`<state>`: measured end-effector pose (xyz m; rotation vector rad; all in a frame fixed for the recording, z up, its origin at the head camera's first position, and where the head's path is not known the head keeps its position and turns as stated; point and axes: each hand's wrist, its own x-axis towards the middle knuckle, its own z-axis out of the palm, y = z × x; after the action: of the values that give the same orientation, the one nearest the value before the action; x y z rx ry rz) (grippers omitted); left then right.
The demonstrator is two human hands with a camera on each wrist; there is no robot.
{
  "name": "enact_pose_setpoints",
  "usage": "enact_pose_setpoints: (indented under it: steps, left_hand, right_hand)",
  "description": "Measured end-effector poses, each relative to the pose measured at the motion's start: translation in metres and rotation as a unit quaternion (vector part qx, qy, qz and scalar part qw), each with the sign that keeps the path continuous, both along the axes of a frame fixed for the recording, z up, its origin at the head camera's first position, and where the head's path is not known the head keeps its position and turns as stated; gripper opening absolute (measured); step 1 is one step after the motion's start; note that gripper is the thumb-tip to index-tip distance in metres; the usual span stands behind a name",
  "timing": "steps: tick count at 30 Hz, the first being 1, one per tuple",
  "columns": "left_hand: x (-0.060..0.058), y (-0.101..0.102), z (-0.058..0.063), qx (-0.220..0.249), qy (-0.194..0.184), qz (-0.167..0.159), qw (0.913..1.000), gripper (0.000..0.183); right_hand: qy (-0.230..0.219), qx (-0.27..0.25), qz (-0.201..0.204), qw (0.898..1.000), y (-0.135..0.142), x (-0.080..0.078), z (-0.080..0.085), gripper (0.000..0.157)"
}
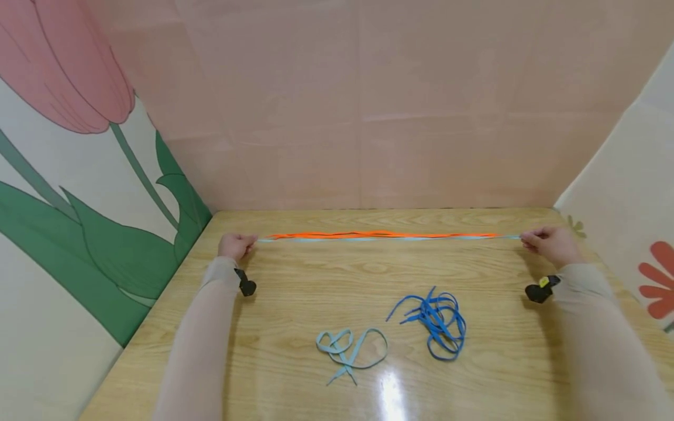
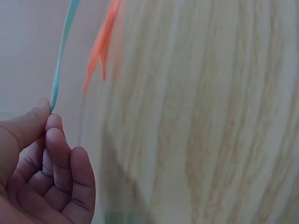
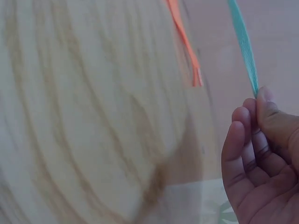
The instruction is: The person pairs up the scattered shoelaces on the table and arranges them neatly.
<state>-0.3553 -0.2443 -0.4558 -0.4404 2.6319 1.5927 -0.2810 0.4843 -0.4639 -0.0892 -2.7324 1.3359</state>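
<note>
A light teal shoelace [image 2: 57, 77] is stretched between my two hands near the back of the table. My left hand [image 1: 236, 245] pinches one end between thumb and fingertip, and my right hand [image 1: 553, 244] pinches the other end the same way. Orange shoelaces [image 1: 337, 235] run alongside the teal one in the head view, close to straight. Their loose tips [image 3: 196, 77] end short of each hand in the wrist views. Whether the teal lace touches the orange ones, I cannot tell.
Nearer on the wooden table [image 1: 295, 292], a looped teal shoelace [image 1: 363, 366] lies left of a tangled blue shoelace bundle [image 1: 439, 321]. A pinkish wall covering [image 1: 358, 146] rises behind the table's back edge. Printed side panels [image 1: 126, 245] stand left and right.
</note>
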Motion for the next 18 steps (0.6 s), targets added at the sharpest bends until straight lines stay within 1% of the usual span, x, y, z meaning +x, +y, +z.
enact_pose_setpoints:
  steps: [2,3,5,8,10,12,14,16,18]
  left_hand:
    - [-0.001,-0.001,-0.003,0.006,-0.004,0.01,0.9999,0.034]
    - [-0.001,-0.001,-0.005,0.011,-0.004,0.014,0.9998,0.033]
    - [-0.002,0.0,-0.007,0.025,-0.002,0.023,0.9994,0.029]
    - [-0.004,0.004,-0.01,0.061,0.001,0.033,0.9976,0.024]
    - [-0.006,0.008,-0.012,0.088,0.0,0.038,0.9954,0.022]
    - [-0.007,0.012,-0.013,0.112,-0.001,0.04,0.9929,0.022]
    - [-0.007,0.016,-0.013,0.122,-0.001,0.043,0.9916,0.023]
    - [-0.007,0.019,-0.013,0.124,-0.001,0.048,0.9911,0.024]
    - [-0.007,0.02,-0.012,0.122,-0.001,0.054,0.991,0.024]
  right_hand:
    - [-0.006,0.017,-0.006,1.0,0.0,-0.003,-0.005,0.039]
    - [-0.009,0.02,-0.011,1.0,0.0,-0.004,-0.007,0.038]
    - [-0.018,0.007,-0.021,1.0,-0.001,-0.005,-0.009,0.03]
    - [-0.039,-0.043,-0.032,0.998,-0.003,-0.007,-0.012,0.017]
    - [-0.047,-0.057,-0.034,0.997,-0.005,-0.008,-0.012,0.018]
    - [-0.054,-0.058,-0.033,0.996,-0.007,-0.009,-0.012,0.018]
    - [-0.056,-0.048,-0.03,0.997,-0.01,-0.009,-0.01,0.014]
    - [-0.059,-0.04,-0.025,0.997,-0.014,-0.009,-0.008,0.015]
    - [-0.063,-0.043,-0.023,0.997,-0.016,-0.008,-0.007,0.016]
